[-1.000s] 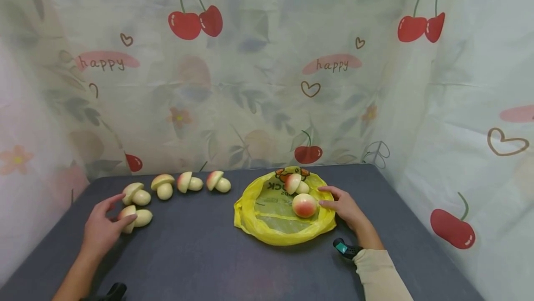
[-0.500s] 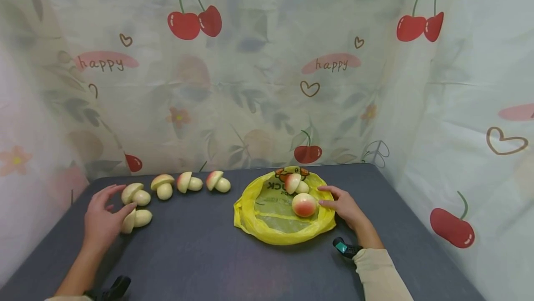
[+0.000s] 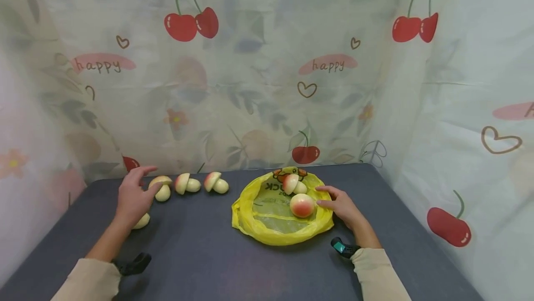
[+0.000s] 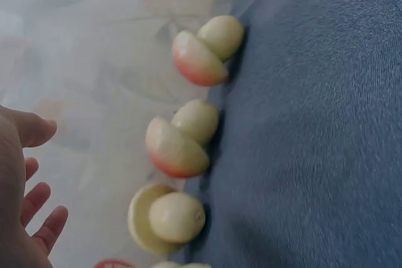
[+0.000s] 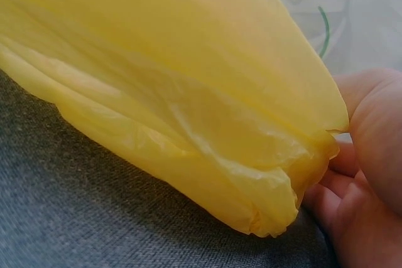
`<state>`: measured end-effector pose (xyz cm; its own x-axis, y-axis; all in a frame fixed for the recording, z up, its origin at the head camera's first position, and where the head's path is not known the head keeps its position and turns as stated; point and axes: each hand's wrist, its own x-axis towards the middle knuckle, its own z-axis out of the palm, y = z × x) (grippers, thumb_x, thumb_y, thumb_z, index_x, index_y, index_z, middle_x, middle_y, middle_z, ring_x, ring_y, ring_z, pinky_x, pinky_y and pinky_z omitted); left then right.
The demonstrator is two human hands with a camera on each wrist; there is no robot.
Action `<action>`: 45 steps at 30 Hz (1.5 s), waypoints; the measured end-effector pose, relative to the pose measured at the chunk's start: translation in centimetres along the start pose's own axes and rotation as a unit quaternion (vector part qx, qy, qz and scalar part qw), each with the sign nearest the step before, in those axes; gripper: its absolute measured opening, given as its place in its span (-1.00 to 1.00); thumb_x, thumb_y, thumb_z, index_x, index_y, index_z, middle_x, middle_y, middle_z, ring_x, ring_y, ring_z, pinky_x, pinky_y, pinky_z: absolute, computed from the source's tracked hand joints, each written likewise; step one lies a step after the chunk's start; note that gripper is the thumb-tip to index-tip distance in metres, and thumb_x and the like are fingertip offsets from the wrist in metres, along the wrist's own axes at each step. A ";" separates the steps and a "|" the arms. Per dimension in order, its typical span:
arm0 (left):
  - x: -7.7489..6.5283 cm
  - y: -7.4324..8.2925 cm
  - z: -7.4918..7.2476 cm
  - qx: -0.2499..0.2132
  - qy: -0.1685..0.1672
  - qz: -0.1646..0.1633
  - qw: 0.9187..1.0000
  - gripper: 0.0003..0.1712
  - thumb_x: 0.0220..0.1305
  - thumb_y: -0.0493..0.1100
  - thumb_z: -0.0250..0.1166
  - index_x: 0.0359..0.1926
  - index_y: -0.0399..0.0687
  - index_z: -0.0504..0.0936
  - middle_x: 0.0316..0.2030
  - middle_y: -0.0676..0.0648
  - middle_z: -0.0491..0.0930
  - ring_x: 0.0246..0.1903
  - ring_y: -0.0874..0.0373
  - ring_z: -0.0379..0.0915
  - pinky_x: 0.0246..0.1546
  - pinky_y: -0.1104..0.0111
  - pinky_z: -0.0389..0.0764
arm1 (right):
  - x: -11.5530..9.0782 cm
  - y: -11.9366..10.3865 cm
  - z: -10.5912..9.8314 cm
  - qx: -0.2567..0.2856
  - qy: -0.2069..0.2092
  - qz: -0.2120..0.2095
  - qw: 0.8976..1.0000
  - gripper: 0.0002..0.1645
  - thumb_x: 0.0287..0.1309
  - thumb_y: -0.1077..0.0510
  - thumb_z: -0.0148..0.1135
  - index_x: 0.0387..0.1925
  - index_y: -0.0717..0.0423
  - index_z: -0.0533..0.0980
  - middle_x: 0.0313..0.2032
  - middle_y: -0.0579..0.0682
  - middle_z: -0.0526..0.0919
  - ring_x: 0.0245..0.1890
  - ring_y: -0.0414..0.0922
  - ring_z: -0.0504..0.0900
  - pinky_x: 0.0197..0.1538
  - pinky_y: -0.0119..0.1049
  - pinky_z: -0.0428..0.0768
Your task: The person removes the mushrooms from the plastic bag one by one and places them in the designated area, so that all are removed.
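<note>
My left hand (image 3: pixel 134 197) hovers over the left of the table with its fingers spread, holding nothing. Just beyond its fingertips, a toy mushroom (image 3: pixel 162 192) with a pale cap lies at the back. Two red-tinged toy mushrooms, one nearer (image 3: pixel 187 183) and one farther right (image 3: pixel 216 182), continue the row. Part of another toy mushroom (image 3: pixel 143 221) shows below the hand, which hides the rest. My right hand (image 3: pixel 342 204) pinches the rim of a yellow plastic bag (image 5: pixel 188 111) between thumb and fingers. Inside the spread-open bag lie a toy mushroom (image 3: pixel 294 184) and a round red-topped piece (image 3: pixel 302 205).
A dark cloth covers the table (image 3: pixel 217 264). Pale printed curtains (image 3: pixel 250 83) hang behind it and along both sides. Each wrist wears a black band.
My left hand has lifted away from the two leftmost mushrooms and moved right and farther back, now covering most of them. The right hand has stayed at the bag; the view has shifted slightly.
</note>
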<state>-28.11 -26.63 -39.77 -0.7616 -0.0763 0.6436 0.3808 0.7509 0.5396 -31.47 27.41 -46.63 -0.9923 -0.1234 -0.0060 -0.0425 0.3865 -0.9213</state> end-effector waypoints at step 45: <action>4.7 14.6 16.1 0.015 -0.342 0.158 0.926 -0.65 0.35 -0.13 0.27 0.12 -0.08 0.59 0.08 -0.10 0.56 0.04 -0.05 0.48 0.05 0.10 0.48 | 0.0 -0.2 0.0 -0.021 0.002 -0.002 1.000 -0.41 0.24 0.10 0.29 0.27 0.15 0.43 0.34 0.25 0.29 0.26 0.17 0.29 0.24 0.01 0.38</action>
<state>-34.54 -5.50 -37.64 -0.7729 0.5757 0.2668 0.6340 0.6834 0.3621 -31.46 27.34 -46.49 -0.9927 -0.1208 0.0002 -0.0518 0.4239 -0.9042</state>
